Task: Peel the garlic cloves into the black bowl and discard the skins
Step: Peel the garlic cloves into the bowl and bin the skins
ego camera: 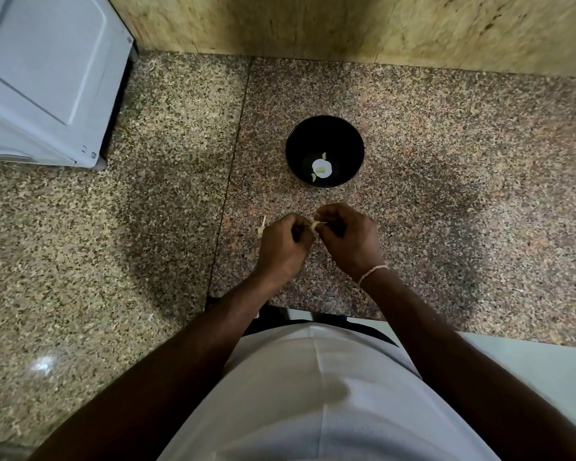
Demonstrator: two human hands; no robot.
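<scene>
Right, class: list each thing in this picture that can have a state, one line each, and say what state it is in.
Black bowl: upright on the counter, a few pale garlic pieces inside.
Garlic clove: pinched between both hands, skin partly on.
Left hand: fingers curled round the clove.
Right hand: fingers pinching the clove.
White appliance: closed.

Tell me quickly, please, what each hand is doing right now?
Left hand: fingers curled, pinching the garlic clove.
Right hand: fingers curled, pinching the same garlic clove from the other side.
</scene>
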